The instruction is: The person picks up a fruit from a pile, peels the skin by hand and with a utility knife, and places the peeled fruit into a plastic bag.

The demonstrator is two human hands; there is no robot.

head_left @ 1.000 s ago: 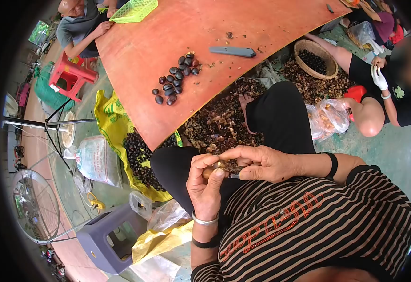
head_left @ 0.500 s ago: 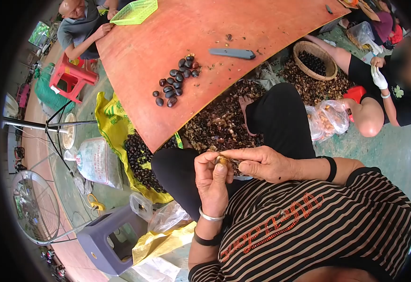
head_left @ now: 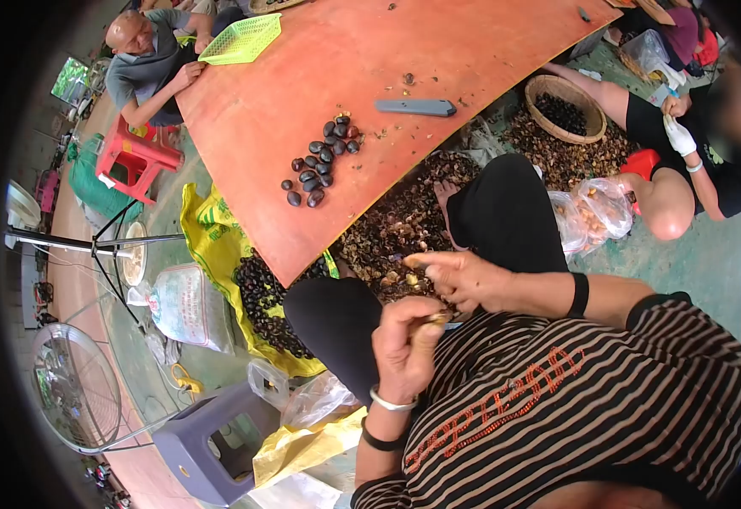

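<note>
My left hand, with a pale bracelet at the wrist, pinches a small yellowish piece between thumb and fingers. Just above and to the right, my right hand is closed, its fingertips toward the left; something small and dark shows at them, too blurred to name. The two hands are apart, over my lap. Beyond them, dark shiny nuts lie grouped on the orange-red board. A grey-handled tool lies to the right of these nuts.
Shell scraps cover the floor under the board's edge. A yellow sack with dark nuts and a grey-blue stool are on the left. A green basket is beside a person at upper left. Another person sits right, near a round basket.
My hands have separated: the right moved up and away, the left slightly down and right with the yellowish piece. The whole view has shifted slightly.
</note>
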